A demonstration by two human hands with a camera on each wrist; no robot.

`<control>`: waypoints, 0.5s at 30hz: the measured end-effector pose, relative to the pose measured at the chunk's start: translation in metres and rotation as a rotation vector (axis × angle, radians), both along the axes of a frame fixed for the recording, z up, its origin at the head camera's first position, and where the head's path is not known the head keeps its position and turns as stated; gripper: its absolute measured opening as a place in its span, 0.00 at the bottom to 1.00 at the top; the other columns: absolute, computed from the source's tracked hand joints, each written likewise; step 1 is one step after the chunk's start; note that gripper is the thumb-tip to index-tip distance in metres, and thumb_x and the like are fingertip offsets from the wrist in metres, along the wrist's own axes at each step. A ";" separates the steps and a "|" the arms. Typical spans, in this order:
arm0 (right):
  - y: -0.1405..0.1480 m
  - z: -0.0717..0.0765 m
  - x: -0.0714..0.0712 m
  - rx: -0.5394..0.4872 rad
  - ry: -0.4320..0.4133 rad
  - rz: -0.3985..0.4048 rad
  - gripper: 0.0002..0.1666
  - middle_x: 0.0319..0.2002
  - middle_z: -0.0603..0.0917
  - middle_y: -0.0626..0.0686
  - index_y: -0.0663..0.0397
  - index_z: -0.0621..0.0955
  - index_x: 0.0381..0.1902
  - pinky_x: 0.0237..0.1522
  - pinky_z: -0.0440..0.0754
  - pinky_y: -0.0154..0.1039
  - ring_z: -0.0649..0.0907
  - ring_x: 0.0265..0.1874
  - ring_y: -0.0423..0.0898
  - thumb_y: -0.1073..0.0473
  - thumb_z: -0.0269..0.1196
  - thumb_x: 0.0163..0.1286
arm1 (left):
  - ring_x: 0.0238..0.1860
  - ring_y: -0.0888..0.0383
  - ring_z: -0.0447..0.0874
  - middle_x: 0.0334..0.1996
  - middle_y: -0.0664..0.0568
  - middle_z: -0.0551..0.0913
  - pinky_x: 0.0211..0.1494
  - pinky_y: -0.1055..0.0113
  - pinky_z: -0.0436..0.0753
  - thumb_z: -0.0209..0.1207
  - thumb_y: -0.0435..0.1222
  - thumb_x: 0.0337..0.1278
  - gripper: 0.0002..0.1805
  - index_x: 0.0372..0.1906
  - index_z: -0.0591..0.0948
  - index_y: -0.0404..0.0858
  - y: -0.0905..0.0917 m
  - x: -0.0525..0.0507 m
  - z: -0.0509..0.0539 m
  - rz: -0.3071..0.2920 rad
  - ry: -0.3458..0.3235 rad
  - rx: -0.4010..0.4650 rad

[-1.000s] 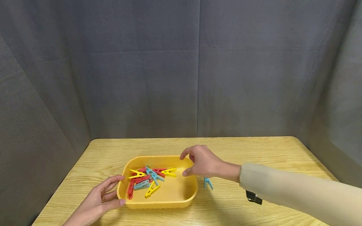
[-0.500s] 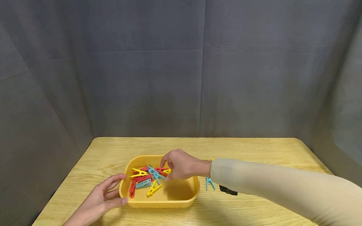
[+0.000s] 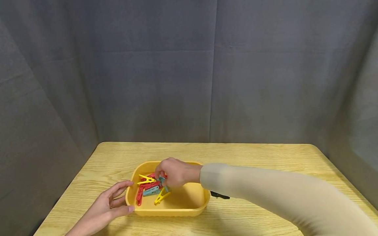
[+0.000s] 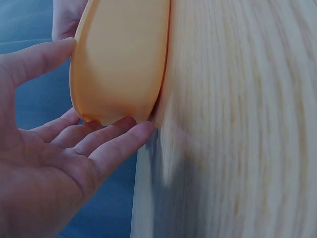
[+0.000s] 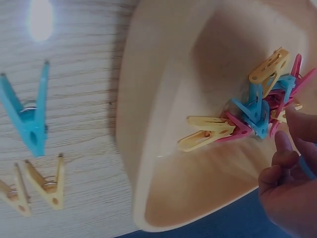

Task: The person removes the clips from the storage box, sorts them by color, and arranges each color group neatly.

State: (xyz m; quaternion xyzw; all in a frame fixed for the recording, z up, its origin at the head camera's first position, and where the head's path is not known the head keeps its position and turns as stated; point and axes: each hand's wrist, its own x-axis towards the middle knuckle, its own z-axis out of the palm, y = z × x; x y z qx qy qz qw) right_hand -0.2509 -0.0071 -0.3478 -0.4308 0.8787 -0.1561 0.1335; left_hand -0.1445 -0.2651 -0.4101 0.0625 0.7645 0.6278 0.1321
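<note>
The left hand point(image 3: 103, 206) touches the left end of a yellow tub point(image 3: 168, 212) on a wooden table point(image 3: 251, 154). The right hand point(image 3: 174, 172), extending from a cream sleeve point(image 3: 265, 185), has its fingertips among red, blue and yellow pegs point(image 3: 152, 190) inside. A dark grey curtain point(image 3: 147, 85) hangs behind

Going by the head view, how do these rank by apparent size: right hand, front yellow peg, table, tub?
Largest to smallest:
1. Table
2. Tub
3. Right hand
4. Front yellow peg
</note>
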 end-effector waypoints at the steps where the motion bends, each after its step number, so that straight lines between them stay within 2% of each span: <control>1: -0.002 -0.001 -0.001 0.006 0.007 0.003 0.12 0.39 0.87 0.47 0.55 0.89 0.48 0.39 0.77 0.28 0.78 0.35 0.38 0.68 0.72 0.67 | 0.71 0.30 0.70 0.78 0.27 0.58 0.57 0.58 0.87 0.72 0.30 0.62 0.44 0.78 0.61 0.28 0.000 0.000 0.000 -0.003 0.000 0.005; 8: -0.014 -0.011 -0.002 0.029 0.018 0.007 0.11 0.39 0.87 0.44 0.53 0.89 0.45 0.43 0.79 0.26 0.80 0.38 0.37 0.70 0.73 0.67 | 0.70 0.30 0.71 0.78 0.26 0.59 0.57 0.59 0.87 0.73 0.30 0.62 0.44 0.78 0.61 0.28 0.000 0.002 0.000 -0.010 0.016 0.012; 15: -0.020 -0.017 -0.001 0.034 0.035 0.015 0.11 0.32 0.83 0.42 0.52 0.88 0.38 0.33 0.77 0.25 0.78 0.30 0.37 0.74 0.68 0.66 | 0.69 0.29 0.72 0.77 0.25 0.60 0.56 0.59 0.87 0.73 0.29 0.61 0.44 0.77 0.62 0.27 -0.001 0.003 0.000 -0.015 0.043 0.005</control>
